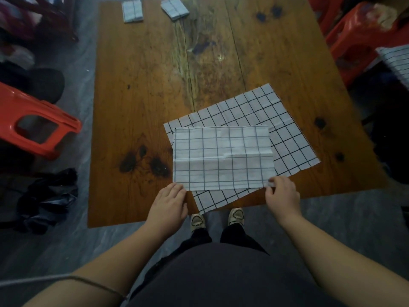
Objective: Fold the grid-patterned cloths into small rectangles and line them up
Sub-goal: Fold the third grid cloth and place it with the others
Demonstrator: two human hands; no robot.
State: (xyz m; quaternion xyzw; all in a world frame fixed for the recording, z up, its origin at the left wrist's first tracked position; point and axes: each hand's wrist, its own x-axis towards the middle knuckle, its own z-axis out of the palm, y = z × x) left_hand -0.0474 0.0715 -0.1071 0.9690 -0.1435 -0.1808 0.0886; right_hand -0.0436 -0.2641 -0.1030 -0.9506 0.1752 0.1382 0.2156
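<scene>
A half-folded white cloth with a dark grid (pixel 223 157) lies on top of a larger unfolded grid cloth (pixel 278 129) near the front edge of the wooden table (pixel 141 89). My left hand (pixel 169 201) grips the folded cloth's near left corner. My right hand (pixel 282 196) pinches its near right corner. Two small folded grid rectangles (pixel 132 11) (pixel 174 7) sit side by side at the table's far edge.
Red plastic stools stand to the left (pixel 33 120) and at the back right (pixel 354 38). More grid cloth (pixel 396 63) is stacked at the right edge. Dark bags (pixel 46 200) lie on the floor left of the table. My shoes (pixel 198 221) are under the front edge.
</scene>
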